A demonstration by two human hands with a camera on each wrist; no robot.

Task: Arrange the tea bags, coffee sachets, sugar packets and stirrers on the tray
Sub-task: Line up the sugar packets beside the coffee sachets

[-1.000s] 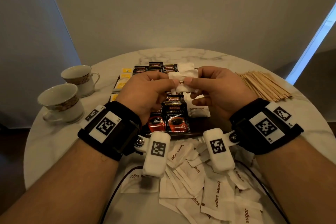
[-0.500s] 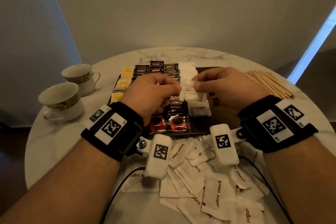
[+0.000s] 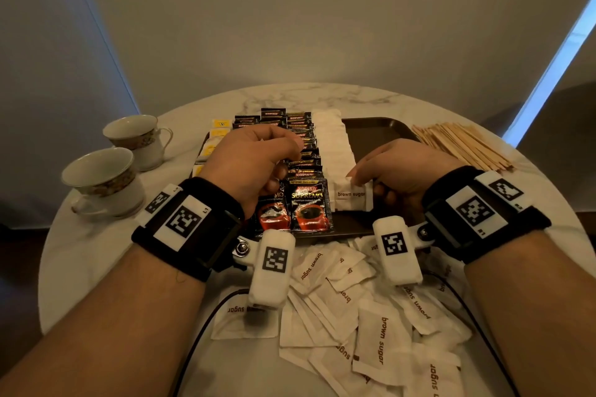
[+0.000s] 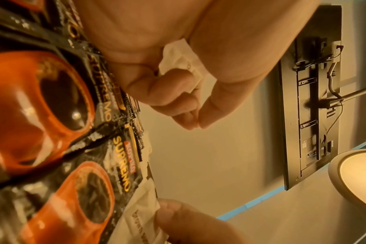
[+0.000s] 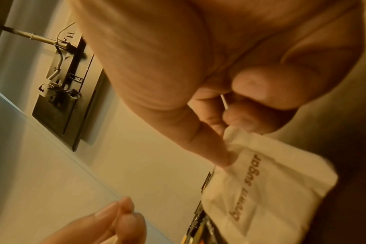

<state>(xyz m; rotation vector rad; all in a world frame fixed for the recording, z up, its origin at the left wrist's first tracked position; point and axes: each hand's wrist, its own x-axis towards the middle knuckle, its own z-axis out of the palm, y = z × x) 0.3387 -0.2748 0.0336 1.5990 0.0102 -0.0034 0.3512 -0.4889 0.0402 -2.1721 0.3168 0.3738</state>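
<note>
marble table [image 3: 371, 97] | tray [image 3: 374, 129] | cups [image 3: 106, 180] | stirrers [image 3: 464, 143] | loose sugar packets [image 3: 380, 342]

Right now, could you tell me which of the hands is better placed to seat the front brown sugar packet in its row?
Right. The right hand already pinches that brown sugar packet; the left hand hovers over the coffee sachets.

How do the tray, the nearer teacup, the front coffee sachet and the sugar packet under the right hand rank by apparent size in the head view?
1. tray, partly covered.
2. nearer teacup.
3. front coffee sachet.
4. sugar packet, partly hidden by the right hand.
The teacup lies off to the side, so its rank is less sure.
</note>
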